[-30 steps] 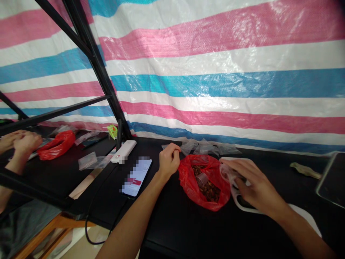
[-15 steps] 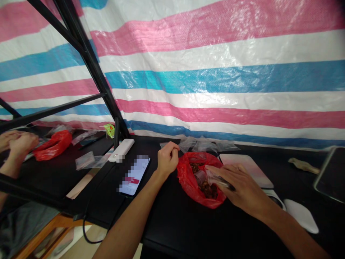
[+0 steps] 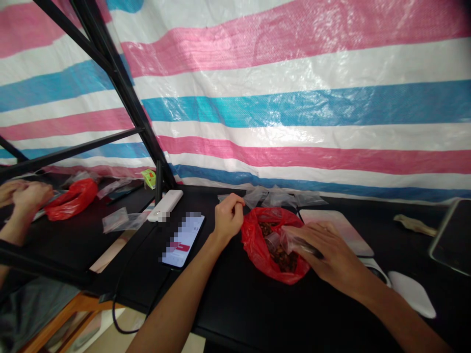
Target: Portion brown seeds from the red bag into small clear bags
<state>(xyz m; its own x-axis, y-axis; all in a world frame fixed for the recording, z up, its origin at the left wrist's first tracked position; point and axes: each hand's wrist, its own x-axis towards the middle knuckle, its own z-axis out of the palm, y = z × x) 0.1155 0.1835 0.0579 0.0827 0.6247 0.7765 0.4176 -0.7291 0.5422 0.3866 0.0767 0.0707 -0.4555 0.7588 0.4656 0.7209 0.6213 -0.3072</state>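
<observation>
A red plastic bag (image 3: 257,245) lies open on the black table (image 3: 257,309), with brown pieces (image 3: 281,257) and a small clear cup (image 3: 273,240) inside. My right hand (image 3: 327,260) reaches over the bag's right side and holds a small clear plastic bag (image 3: 294,242) above the brown pieces. My left hand (image 3: 228,215) is curled shut at the bag's left rim, pinching its edge.
A phone (image 3: 184,240) and a white power bank (image 3: 165,205) lie left of the bag. A flat white scale (image 3: 338,228) sits to the right, with empty clear bags (image 3: 279,197) behind. At far left another person's hands (image 3: 22,196) work near a second red bag (image 3: 73,198).
My right hand came off the scale and moved left over the red bag with the clear bag. The left hand stayed at the rim.
</observation>
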